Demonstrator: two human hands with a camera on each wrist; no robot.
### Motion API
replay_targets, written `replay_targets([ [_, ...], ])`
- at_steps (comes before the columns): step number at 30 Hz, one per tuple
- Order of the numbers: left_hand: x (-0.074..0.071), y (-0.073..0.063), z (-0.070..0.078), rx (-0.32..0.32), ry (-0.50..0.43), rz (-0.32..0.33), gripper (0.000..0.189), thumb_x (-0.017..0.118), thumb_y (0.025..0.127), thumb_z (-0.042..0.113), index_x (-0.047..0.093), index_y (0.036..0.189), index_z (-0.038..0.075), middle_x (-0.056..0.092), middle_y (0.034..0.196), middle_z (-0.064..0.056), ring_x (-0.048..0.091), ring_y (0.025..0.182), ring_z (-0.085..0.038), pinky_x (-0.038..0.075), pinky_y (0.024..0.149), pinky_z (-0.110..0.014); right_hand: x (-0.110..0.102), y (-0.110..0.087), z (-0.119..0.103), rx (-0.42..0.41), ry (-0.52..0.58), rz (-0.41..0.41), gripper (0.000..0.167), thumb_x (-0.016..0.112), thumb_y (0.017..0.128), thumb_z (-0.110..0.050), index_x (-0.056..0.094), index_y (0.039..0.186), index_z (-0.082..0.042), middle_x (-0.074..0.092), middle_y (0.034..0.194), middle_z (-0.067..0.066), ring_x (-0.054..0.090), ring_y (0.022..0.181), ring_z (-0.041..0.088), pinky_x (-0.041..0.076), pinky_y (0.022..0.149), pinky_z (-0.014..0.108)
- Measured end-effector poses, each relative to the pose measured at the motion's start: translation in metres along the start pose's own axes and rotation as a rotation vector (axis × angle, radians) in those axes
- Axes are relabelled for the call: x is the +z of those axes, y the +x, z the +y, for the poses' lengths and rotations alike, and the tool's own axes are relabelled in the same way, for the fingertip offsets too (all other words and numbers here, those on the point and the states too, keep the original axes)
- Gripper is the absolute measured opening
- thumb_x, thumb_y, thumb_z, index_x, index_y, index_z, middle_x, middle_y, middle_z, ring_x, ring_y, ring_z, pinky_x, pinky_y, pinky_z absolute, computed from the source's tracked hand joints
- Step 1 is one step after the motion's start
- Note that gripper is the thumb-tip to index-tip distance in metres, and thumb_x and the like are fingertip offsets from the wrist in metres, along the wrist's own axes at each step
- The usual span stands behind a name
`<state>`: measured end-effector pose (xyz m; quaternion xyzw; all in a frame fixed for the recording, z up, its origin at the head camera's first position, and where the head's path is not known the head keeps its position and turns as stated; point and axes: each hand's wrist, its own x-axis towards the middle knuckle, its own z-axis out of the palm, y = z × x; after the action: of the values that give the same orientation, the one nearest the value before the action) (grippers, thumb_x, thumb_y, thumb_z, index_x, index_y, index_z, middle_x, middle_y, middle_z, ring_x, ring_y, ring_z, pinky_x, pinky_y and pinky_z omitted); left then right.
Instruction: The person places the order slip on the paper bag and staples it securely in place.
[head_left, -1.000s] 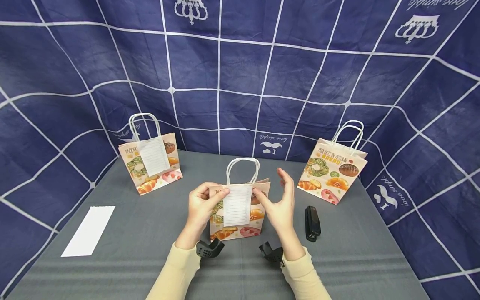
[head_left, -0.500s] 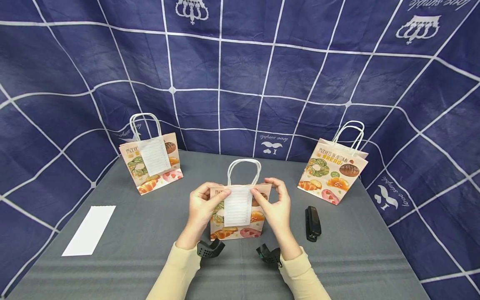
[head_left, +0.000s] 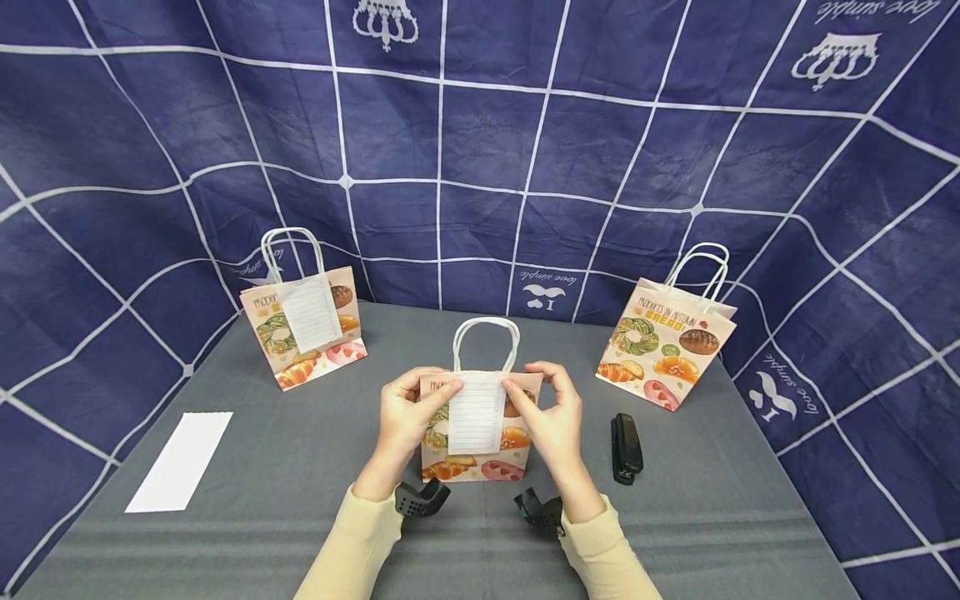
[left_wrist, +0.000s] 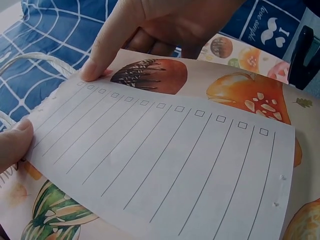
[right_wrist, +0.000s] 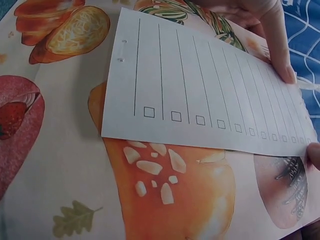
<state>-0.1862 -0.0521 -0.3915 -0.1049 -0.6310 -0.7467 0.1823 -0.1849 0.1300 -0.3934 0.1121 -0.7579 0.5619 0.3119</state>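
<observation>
In the middle of the table stands a small paper gift bag [head_left: 437, 468] with bread pictures and white twisted handles [head_left: 486, 320]. A lined checklist sheet [head_left: 476, 417] lies flat against its front, the sheet's top near the bag's rim. My left hand [head_left: 401, 417] pinches the upper left, thumb on the sheet's corner and fingers behind the bag. At the upper right my right hand [head_left: 557, 421] does likewise. The left wrist view shows small checkboxes on the sheet [left_wrist: 165, 150], with a staple-like mark at its lower end. Fingers behind the bag are mostly hidden.
A black stapler [head_left: 626, 448] lies right of my right hand. Another bag [head_left: 667, 342] stands at the back right. At the back left is a bag [head_left: 272, 333] with a sheet on its front. A white paper strip [head_left: 178, 462] lies at left.
My right hand's raised fingers have come down behind the bag's right upper edge, and its thumb stays on the sheet. The left hand keeps its hold. The last half second shows almost no movement.
</observation>
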Motion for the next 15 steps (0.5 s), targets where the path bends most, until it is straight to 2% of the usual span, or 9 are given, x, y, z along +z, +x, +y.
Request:
replay_targets([
  [3,-0.001,0.0,-0.001,0.001,0.008,-0.012,0.016,0.074,0.076,-0.006,0.066,0.089,-0.011,0.067,0.07,0.004,0.061,0.06,-0.011,0.051,0.053,-0.025,-0.001,-0.001,0.009,-0.007,-0.016,-0.01,0.032,0.08,0.074,-0.008,0.063,0.1,-0.001,0.064,0.095,0.015,0.053,0.087,0.018,0.039,0.076,0.029],
  [7,-0.001,0.0,0.0,-0.006,0.026,-0.021,0.015,0.074,0.076,-0.005,0.066,0.088,-0.01,0.067,0.068,0.005,0.061,0.059,-0.011,0.051,0.052,-0.026,-0.007,0.002,-0.014,-0.045,-0.061,-0.06,0.035,0.081,0.071,-0.004,0.064,0.1,0.002,0.065,0.095,0.016,0.055,0.087,0.027,0.041,0.079,0.032],
  [10,-0.001,0.0,0.0,-0.003,0.03,-0.021,0.015,0.075,0.076,-0.005,0.066,0.087,-0.009,0.067,0.069,0.004,0.061,0.059,-0.01,0.051,0.052,-0.025,-0.015,0.006,-0.029,-0.056,-0.076,-0.118,0.037,0.08,0.07,-0.001,0.062,0.103,0.005,0.065,0.1,0.019,0.056,0.093,0.032,0.041,0.085,0.036],
  [12,-0.002,0.001,0.0,0.005,0.026,-0.022,0.014,0.074,0.076,-0.005,0.066,0.086,-0.009,0.067,0.069,0.002,0.061,0.059,-0.011,0.051,0.052,-0.026,-0.021,0.009,-0.024,-0.052,-0.07,-0.151,0.039,0.079,0.072,0.0,0.062,0.107,0.004,0.064,0.104,0.019,0.056,0.099,0.032,0.039,0.091,0.042],
  [15,-0.003,0.001,-0.002,0.018,0.017,-0.025,0.014,0.074,0.076,-0.006,0.066,0.086,-0.01,0.068,0.069,-0.001,0.062,0.059,-0.013,0.052,0.052,-0.026,-0.032,0.014,-0.004,-0.038,-0.081,-0.186,0.042,0.077,0.074,-0.003,0.061,0.113,0.0,0.062,0.111,0.016,0.056,0.104,0.029,0.037,0.095,0.047],
])
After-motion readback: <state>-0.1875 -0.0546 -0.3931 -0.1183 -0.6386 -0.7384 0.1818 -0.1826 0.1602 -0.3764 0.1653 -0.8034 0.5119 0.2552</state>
